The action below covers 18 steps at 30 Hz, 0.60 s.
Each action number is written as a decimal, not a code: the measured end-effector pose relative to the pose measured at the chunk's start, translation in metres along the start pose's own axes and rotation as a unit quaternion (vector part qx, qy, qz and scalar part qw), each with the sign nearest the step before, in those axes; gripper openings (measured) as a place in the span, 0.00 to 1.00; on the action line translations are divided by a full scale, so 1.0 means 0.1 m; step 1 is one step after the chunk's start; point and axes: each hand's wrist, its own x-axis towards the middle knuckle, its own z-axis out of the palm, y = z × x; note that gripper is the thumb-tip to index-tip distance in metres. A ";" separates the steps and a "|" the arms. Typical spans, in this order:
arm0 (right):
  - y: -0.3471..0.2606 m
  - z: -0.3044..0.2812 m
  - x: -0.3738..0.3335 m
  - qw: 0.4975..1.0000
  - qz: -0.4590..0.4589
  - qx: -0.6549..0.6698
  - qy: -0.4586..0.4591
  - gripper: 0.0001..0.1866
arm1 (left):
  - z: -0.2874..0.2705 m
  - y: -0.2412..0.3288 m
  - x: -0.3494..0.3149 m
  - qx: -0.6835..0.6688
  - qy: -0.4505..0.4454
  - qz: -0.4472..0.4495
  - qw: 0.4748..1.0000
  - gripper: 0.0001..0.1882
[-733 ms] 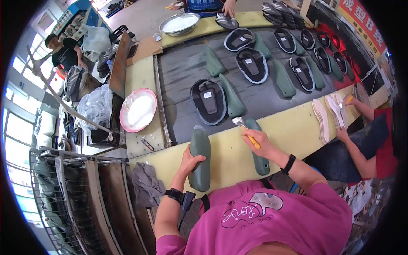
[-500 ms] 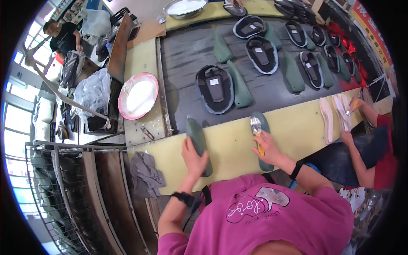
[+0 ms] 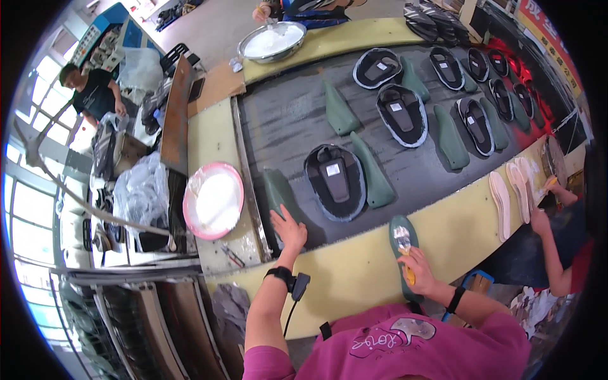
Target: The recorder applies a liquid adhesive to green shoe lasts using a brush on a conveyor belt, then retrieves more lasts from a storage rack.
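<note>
Left hand (image 3: pixel 290 233): grip spreads over the left green form (image 3: pixel 277 187) on the dark belt (image 3: pixel 285 114); contact unclear. Right hand (image 3: pixel 419 271): grip encloses a brush (image 3: pixel 402 239) over the near green form (image 3: pixel 399 223) on the worktop (image 3: pixel 342 269).

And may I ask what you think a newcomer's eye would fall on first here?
Probably the red glow at the far right, then the pink-rimmed basin of white substance on the left. Nearer, the right hand holds a yellow-handled brush over a green foot-shaped form, while the left hand, fingers spread, is at another green form on the near left of the dark surface.
</note>
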 end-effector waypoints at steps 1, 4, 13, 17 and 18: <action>-0.01 -0.01 -0.01 0.999 0.034 -0.005 0.010 0.19 | 0.11 0.01 0.17 0.059 -0.038 -0.066 0.995 0.39; 0.00 0.00 -0.05 0.998 0.056 -0.011 0.004 0.20 | 0.38 -0.07 0.66 0.038 0.033 -0.078 0.996 0.40; 0.07 0.04 -0.07 0.997 0.069 0.008 -0.034 0.21 | 0.48 -0.61 2.57 0.056 0.059 0.093 0.992 0.36; -0.02 0.02 0.02 0.996 0.078 0.037 -0.026 0.20 | 0.52 -0.64 2.80 0.069 0.062 0.112 0.989 0.36; -0.06 0.01 0.03 0.996 0.083 0.031 -0.027 0.21 | 0.53 -0.63 2.77 0.062 0.064 0.095 0.991 0.36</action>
